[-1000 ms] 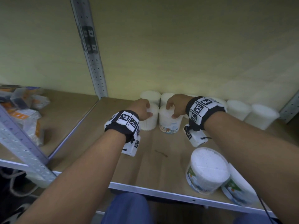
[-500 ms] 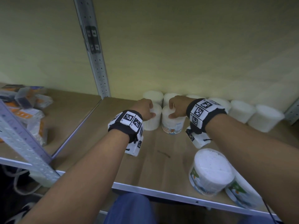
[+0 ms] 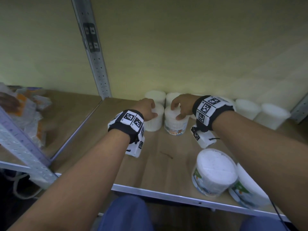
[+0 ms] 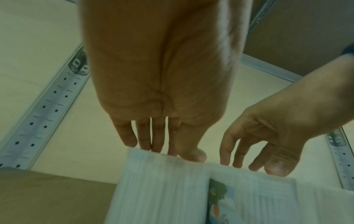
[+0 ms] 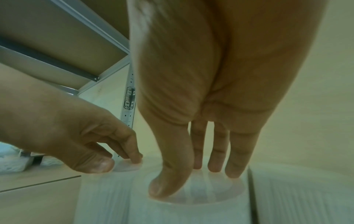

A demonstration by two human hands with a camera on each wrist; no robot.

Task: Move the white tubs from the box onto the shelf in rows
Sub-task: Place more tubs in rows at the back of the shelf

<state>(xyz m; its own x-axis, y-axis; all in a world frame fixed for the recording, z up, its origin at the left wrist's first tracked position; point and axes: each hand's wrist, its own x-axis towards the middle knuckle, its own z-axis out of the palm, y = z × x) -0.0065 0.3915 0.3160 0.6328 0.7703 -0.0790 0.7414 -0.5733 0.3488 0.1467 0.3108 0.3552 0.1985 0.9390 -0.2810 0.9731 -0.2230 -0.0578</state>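
Left hand (image 3: pixel 146 108), fingers uncurled, presses down on a white tub (image 3: pixel 154 121), right hand (image 3: pixel 181 105) likewise on the cotton-bud tub (image 3: pixel 175 125), apparently snugging both against the back-edge row (image 3: pixel 246 108) near the shelf (image 3: pixel 150 165) rear-left corner

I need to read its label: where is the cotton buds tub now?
Head view: the cotton buds tub stands on the shelf under the right hand, beside the tub under the left hand, in front of the back row of tubs.
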